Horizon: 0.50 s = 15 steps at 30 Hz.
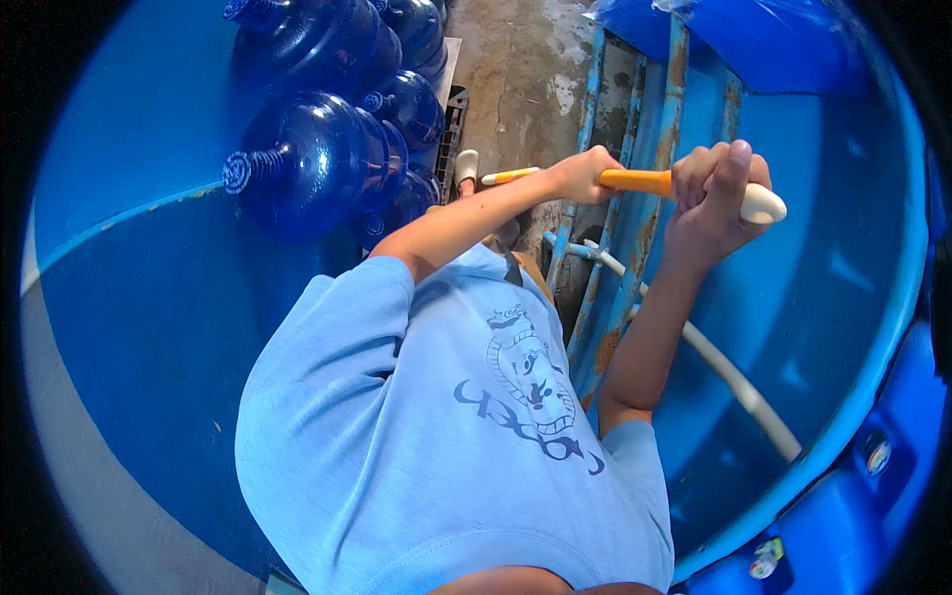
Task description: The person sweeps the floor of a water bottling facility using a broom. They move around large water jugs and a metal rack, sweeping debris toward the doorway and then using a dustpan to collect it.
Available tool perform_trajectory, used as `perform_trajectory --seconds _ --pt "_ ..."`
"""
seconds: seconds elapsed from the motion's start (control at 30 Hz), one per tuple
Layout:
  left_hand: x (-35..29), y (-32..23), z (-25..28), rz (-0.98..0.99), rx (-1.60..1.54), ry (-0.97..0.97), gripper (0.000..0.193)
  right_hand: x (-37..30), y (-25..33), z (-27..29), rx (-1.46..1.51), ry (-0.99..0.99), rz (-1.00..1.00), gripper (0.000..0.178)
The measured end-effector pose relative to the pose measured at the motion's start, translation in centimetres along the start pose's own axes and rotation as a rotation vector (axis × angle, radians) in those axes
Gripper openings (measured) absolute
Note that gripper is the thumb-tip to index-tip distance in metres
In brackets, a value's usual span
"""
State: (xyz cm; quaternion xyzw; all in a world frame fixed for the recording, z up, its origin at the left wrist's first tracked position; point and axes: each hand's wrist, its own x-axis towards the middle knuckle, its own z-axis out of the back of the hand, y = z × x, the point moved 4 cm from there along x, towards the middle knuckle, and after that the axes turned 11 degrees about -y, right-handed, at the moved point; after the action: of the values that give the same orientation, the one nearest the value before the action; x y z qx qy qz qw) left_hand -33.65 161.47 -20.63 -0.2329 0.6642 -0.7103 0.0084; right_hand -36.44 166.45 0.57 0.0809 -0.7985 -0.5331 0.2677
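Observation:
My left hand (pixel 588 177) is closed round a slim yellow-orange and white pole (pixel 636 180). At the pole's rounded white end, my right hand (pixel 716 190) wraps round it too, thumb uppermost. The pole lies roughly level across my front. Its other end (pixel 511 176), striped yellow and white, shows beyond my left forearm; what it leads to is hidden. Below my hands stand rusty, blue-painted metal rails (pixel 656 213).
Several large blue water jugs (pixel 315 164) lie on their sides to the left, beside a blue wall (pixel 129 317). On the right curves a big blue tub (pixel 863 397). A white pipe (pixel 739 382) slants past the rails. Wet concrete floor (pixel 516 69) shows between.

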Motion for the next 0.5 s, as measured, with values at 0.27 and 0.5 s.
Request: perform_trajectory --seconds 0.27,0.5 --pt "9.1 10.7 9.4 0.192 0.126 0.093 0.004 9.4 -12.1 -5.4 -0.18 -0.045 0.02 0.033" --pt "17.3 15.1 15.3 -0.084 0.217 0.022 0.014 15.1 -15.3 -7.7 -0.184 -0.034 0.078 0.032"
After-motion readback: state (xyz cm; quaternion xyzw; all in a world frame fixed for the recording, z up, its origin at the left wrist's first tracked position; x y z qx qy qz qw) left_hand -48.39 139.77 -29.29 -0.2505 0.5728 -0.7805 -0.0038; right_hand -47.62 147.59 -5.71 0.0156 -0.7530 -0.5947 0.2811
